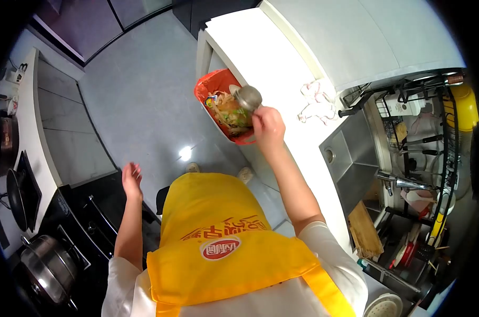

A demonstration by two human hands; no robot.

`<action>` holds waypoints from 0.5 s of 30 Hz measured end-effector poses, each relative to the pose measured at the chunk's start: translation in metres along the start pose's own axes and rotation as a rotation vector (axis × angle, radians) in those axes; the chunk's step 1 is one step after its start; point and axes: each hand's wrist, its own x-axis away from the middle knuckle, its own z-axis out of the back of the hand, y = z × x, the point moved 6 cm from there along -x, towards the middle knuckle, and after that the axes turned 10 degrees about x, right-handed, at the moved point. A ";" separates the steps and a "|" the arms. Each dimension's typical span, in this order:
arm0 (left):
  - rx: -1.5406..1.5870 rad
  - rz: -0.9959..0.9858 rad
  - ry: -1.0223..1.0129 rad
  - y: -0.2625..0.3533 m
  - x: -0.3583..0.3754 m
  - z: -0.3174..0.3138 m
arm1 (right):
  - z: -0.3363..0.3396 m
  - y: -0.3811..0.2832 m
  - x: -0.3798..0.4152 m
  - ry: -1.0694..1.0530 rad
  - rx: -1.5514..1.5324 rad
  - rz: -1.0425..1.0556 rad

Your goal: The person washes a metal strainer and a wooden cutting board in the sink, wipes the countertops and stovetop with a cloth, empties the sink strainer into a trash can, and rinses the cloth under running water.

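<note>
Gripping a small metal bowl point(248, 97), the right hand point(267, 126) is tipping it over a red-lined bin point(210, 87) full of food scraps. The bin is standing on the floor, just beside the white table point(271, 58). The left hand point(132, 178) is hanging free with fingers spread, well apart from the bin, near the black stove point(99, 211).

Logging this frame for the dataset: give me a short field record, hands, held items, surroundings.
right hand: grips a small round steel cup, tipped over the bin
bin: red-lined waste bin holding food scraps, beside the white counter
left hand: empty, open, held out over the grey floor
clothing: yellow apron
right side: steel sink
</note>
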 end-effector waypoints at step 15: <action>0.097 0.112 -0.065 -0.022 -0.021 0.011 | -0.023 -0.010 0.010 -0.385 0.224 0.202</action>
